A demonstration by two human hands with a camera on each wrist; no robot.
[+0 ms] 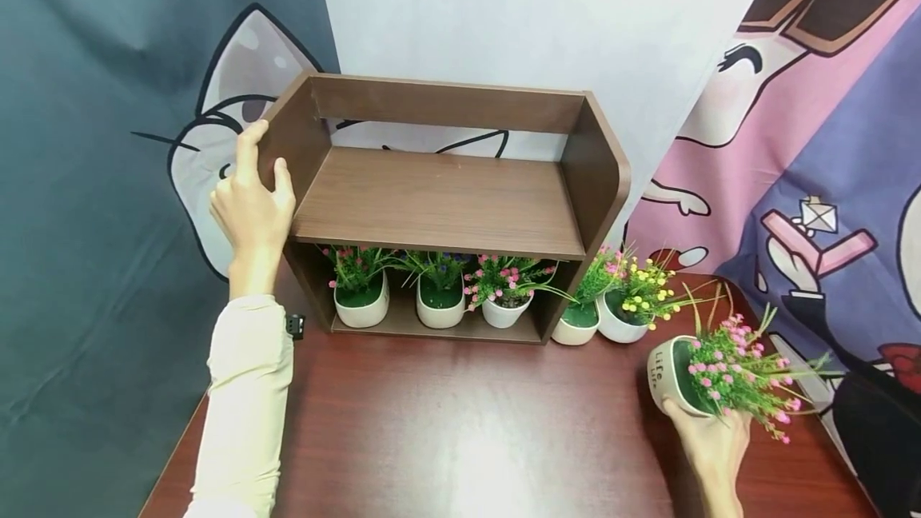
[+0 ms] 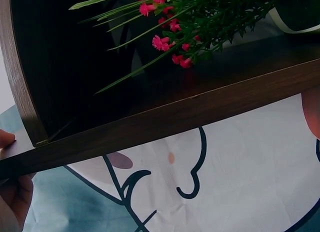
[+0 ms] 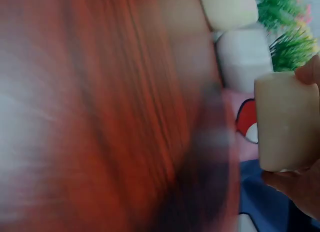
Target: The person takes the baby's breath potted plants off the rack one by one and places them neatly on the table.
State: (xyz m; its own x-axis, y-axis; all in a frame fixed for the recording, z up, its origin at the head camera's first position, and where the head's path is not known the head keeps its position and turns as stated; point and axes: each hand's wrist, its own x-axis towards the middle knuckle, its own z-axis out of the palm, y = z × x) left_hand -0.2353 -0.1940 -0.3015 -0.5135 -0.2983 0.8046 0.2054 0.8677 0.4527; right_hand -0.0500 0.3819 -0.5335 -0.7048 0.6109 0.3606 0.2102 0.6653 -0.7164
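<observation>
Right hand (image 1: 712, 444) grips tilted flowerpot (image 1: 667, 376) around its sides, presumably leaving foliage uncrushed; yellow-flowered plant (image 1: 635, 302) beyond grip, leftward, outside shelf (image 1: 439, 202). Left hand (image 1: 253, 210) pinches shelf's left panel between thumb and fingers, probably steadying it.

Flowers (image 1: 744, 366) hide part of the right hand (image 1: 711, 442) near the right edge of the table (image 1: 403, 414), which blurs in the right wrist view, and the shelf (image 1: 442, 202) partly covers one plant (image 1: 590, 286).
</observation>
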